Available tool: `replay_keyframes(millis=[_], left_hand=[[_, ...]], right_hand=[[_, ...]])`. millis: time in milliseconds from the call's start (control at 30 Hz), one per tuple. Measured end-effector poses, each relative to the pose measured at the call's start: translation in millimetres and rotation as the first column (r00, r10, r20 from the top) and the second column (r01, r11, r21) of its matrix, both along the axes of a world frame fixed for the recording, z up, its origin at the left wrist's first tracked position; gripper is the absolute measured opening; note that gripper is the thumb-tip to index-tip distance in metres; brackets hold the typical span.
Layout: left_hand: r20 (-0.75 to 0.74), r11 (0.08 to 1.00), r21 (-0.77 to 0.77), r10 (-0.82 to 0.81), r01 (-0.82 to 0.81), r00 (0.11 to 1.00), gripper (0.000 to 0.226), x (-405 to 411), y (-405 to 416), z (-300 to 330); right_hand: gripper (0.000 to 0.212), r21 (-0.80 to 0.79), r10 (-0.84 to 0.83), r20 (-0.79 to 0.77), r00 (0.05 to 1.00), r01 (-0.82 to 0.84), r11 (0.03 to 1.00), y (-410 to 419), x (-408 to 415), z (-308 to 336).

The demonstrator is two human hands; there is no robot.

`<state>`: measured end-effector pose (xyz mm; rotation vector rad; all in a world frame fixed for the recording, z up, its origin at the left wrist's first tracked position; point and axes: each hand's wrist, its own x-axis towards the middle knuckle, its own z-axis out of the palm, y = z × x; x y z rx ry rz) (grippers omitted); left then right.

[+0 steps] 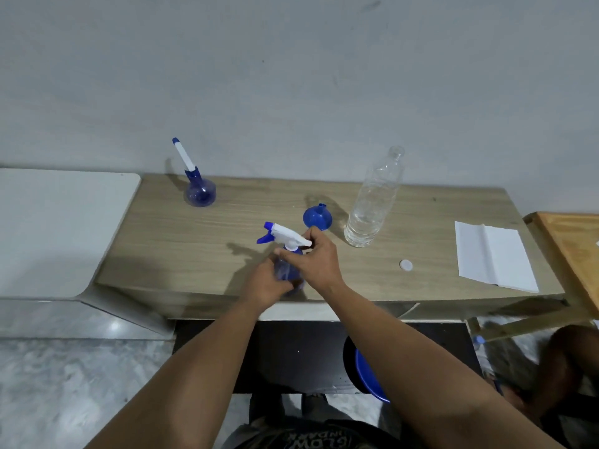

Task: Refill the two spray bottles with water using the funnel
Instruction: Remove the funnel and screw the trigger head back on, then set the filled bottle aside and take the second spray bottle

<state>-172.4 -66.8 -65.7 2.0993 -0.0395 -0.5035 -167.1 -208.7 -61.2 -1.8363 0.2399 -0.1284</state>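
Note:
A blue spray bottle (287,273) with a white and blue trigger head (281,234) stands near the front edge of the wooden table (181,241). My left hand (267,283) wraps around its body. My right hand (316,259) grips its neck just under the trigger head. A second blue spray bottle (198,189) stands at the back left, its head pointing up. The blue funnel (317,217) lies upside down behind my hands. A clear plastic water bottle (372,202), uncapped and holding a little water, stands to the funnel's right.
A small white cap (405,265) lies on the table right of my hands. A folded white paper (492,256) sits at the right end. A white surface (48,228) adjoins the left, a wooden frame (573,251) the right. A blue stool (368,374) is below.

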Motion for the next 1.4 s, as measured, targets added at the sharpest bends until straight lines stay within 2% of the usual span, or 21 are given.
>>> replay_keyframes(millis=[100,233,333,433,500,533,600,700,800,900,1100,1200,1400], left_hand=[[-0.059,0.999,0.041,0.007,-0.004,0.998,0.036,-2,-4,6],[-0.062,0.995,0.041,-0.087,0.089,0.994,0.042,-11,-7,29],[-0.039,0.994,0.072,-0.079,0.081,0.996,0.056,-20,-2,37],[-0.048,0.987,0.140,-0.074,0.080,0.996,0.082,-32,11,36],[-0.052,0.983,0.169,-0.064,0.072,0.997,0.097,-42,23,32],[-0.056,0.987,0.153,-0.049,0.057,0.997,0.098,-48,29,28],[-0.046,0.989,0.147,0.034,-0.027,0.998,0.093,-58,41,18],[0.092,0.947,0.219,0.221,-0.236,0.971,0.080,-66,56,5],[0.188,0.897,0.302,0.276,-0.322,0.943,0.067,-70,62,5],[0.223,0.887,0.305,0.287,-0.346,0.932,0.065,-70,64,3],[0.237,0.879,0.331,0.275,-0.344,0.932,0.061,-75,58,-6],[0.241,0.869,0.354,0.273,-0.346,0.931,0.060,-76,58,-11],[0.276,0.858,0.359,0.279,-0.368,0.920,0.058,-73,58,-13]], right_hand=[[0.048,0.025,0.077,-0.011,0.997,-0.077,0.997,-6,2,6],[0.024,0.072,0.300,0.043,0.953,-0.303,0.950,-10,13,31],[0.038,0.096,0.455,0.060,0.888,-0.459,0.883,1,17,49],[0.038,0.107,0.530,0.077,0.845,-0.535,0.838,15,12,55],[0.034,0.071,0.539,0.093,0.837,-0.545,0.835,21,7,54],[0.031,0.057,0.548,0.098,0.831,-0.554,0.830,23,4,52],[0.027,0.037,0.560,0.086,0.824,-0.564,0.825,27,-4,46],[0.019,0.028,0.529,0.059,0.846,-0.531,0.847,30,-19,30],[0.010,0.010,0.500,0.041,0.865,-0.500,0.866,28,-32,14],[0.021,0.004,0.496,0.035,0.867,-0.497,0.868,24,-44,8],[0.017,-0.005,0.467,0.121,0.876,-0.470,0.883,13,-57,3],[0.025,-0.030,0.444,0.141,0.885,-0.445,0.895,10,-60,-2],[0.028,-0.045,0.482,0.020,0.876,-0.480,0.876,8,-71,-13]])
